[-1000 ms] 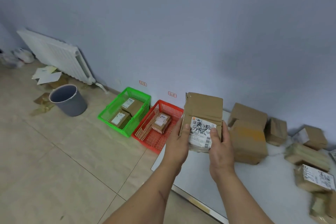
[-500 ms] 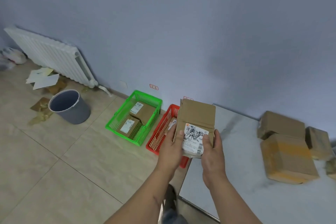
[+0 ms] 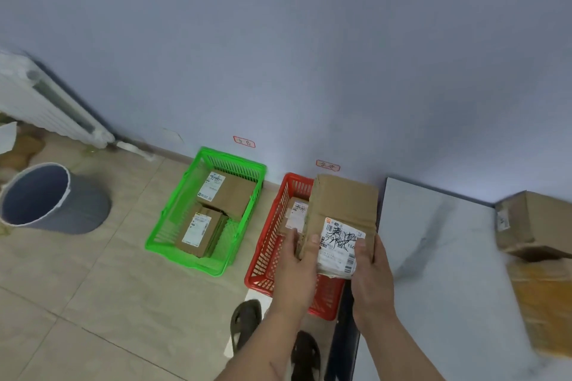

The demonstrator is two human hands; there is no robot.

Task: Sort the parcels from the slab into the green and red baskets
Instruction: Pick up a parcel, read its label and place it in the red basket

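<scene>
2 dark sandals point(image 3: 247, 323) stand on the tiled floor at the bottom edge. Above them, the left hand point(image 3: 297, 269) and right hand point(image 3: 370, 272) grip a cardboard parcel point(image 3: 343, 204) by its near end, each thumb pressed on top, the right one on its white label point(image 3: 339, 246), the other fingers curled under. The parcel hangs over the red basket point(image 3: 266, 250), which holds 1 labelled box point(image 3: 297, 212). Left of it, just apart, the green basket point(image 3: 185, 219) holds 2 labelled boxes point(image 3: 223, 192). To the right lies the white slab point(image 3: 433, 241) with 2 blurred parcels point(image 3: 535, 223) at its right side. Far left a grey bin point(image 3: 46, 198) stands on the floor, a white radiator point(image 3: 46, 102) behind it on the wall. 2 small red-edged tags point(image 3: 244, 142) are stuck on the wall, 1 above each basket.
</scene>
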